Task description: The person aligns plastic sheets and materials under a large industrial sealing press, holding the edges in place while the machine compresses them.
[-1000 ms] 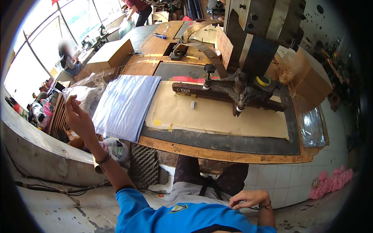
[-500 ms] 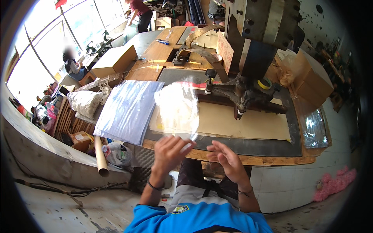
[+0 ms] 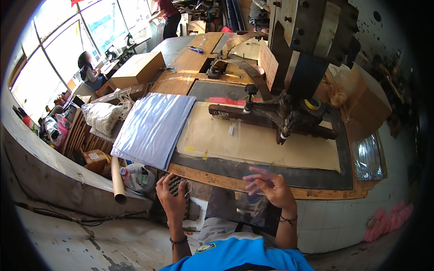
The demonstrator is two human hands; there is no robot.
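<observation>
Film [image 3: 246, 211], clear and faintly glossy, seems to hang over your lap, on your side of the press [image 3: 309, 74]; its edges are hard to trace. Your left hand [image 3: 172, 201] is to the near left of the press, its grip spread: fingers curved, thumb standing apart, nothing plainly between them. Your right hand [image 3: 273, 189] is in front of the press, its fingers blurred beside the film, so you cannot tell from this view whether that grip pinches a corner. Hands raised and set apart probably let so limp a sheet hang without creasing.

Left of the press lies a stack of bluish, see-through sheets [image 3: 156, 131], smooth and streaked with reflections; it reaches the edge of the table [image 3: 217, 179], perhaps for easy lifting by your left hand. Under the press's dark, worn bar [image 3: 221, 111] lies broad tan paper [image 3: 271, 147], flat and matt, with yellow tape [image 3: 205, 155] at its near edge, perhaps to stop it sliding on the dark board [image 3: 312, 179]. A small pale tab [image 3: 231, 130] lies on the paper, just before the press's bar. Right of the press, a shiny, clear-wrapped packet [image 3: 368, 151] lies in front of a cardboard box [image 3: 368, 92].
</observation>
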